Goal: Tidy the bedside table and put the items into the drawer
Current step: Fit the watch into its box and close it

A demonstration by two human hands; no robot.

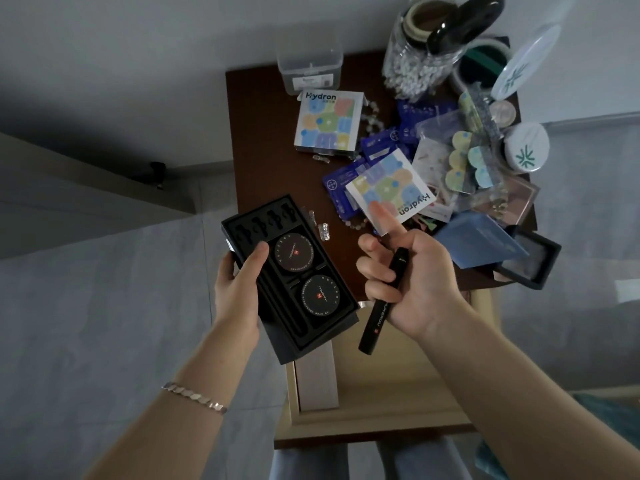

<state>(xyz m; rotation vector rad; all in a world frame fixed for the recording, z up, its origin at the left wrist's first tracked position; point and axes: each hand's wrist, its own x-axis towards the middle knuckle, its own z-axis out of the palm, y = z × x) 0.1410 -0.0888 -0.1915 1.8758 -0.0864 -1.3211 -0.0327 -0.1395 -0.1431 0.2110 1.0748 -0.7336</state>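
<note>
My left hand [239, 289] grips a black open box [291, 275] by its left edge, above the front left corner of the dark brown bedside table [263, 168]. Two round black tins sit in the box's insert. My right hand [412, 282] holds a black pen-shaped stick [379, 306] and, with the thumb, a white Hydron box [391, 192]. The open light wooden drawer [381, 393] lies below both hands, with a pale flat box [317, 375] at its left side.
A second Hydron box [329, 123], blue sachets [377, 147], a bead bracelet, a clear plastic container [308, 64], a glass jar [419, 57], white round tins [526, 147], a blue box [481, 240] and a black tray [533, 258] crowd the tabletop. Grey floor surrounds it.
</note>
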